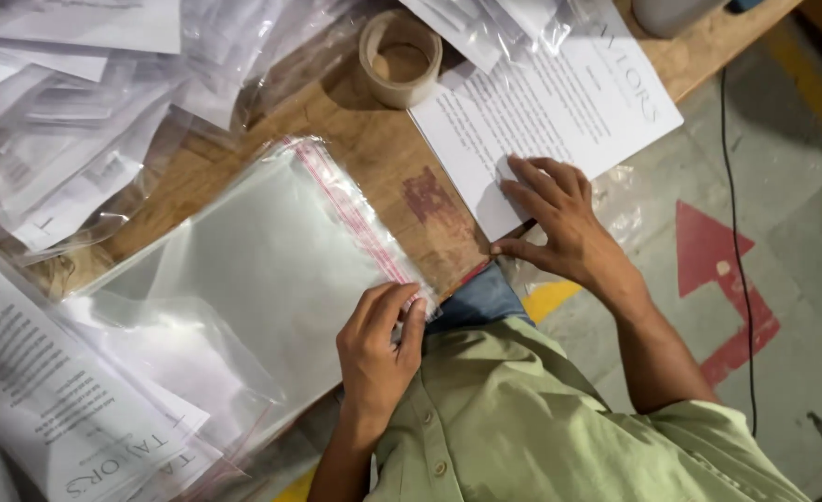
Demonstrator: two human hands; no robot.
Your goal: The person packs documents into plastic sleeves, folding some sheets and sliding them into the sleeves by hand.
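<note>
A clear plastic bag (253,270) with a red adhesive strip lies flat on the wooden table (383,158). My left hand (380,349) pinches the bag's near corner at the table's edge. My right hand (559,218) rests with spread fingers on the corner of a stack of white printed sheets (559,112) at the table's right end, thumb at the sheet's edge.
A roll of tan tape (401,58) stands behind the bag. Piles of bagged sheets (67,102) cover the back left, and more printed sheets in bags (67,418) lie at the near left. The grey floor with a red arrow (717,288) and a black cable (736,232) lies to the right.
</note>
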